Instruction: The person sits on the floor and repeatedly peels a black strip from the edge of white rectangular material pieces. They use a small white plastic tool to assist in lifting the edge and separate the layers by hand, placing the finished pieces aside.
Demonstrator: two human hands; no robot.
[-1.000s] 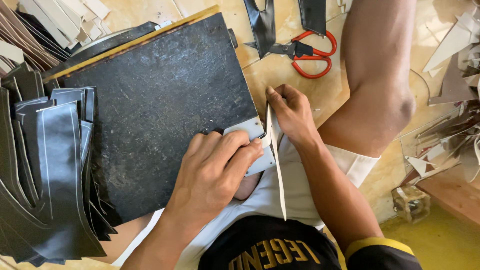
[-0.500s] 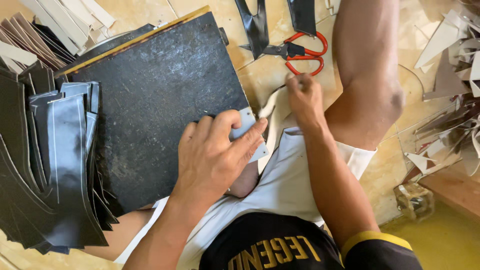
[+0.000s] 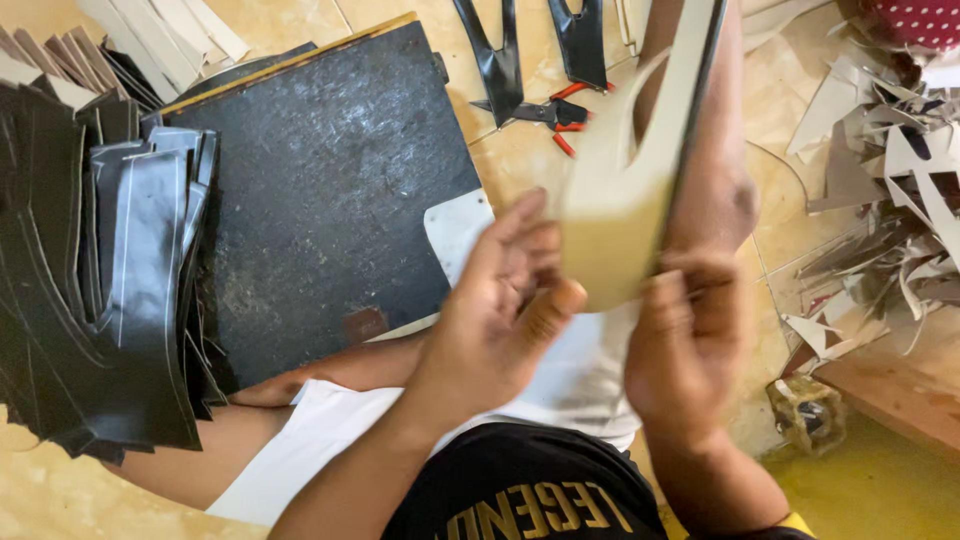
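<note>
Beside black board (image 3: 320, 190), scissors (image 3: 545, 112), stacked pieces (image 3: 110, 270).

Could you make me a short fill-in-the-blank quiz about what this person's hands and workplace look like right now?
1. Both hands, the left hand and the right hand, hold up a cut piece whose facing side is ____ in colour.
2. The scissors on the floor have ____ handles.
3. The stack of black cut pieces lies on the ____ side of the dark cutting board.

Missing words: beige; red; left
</note>
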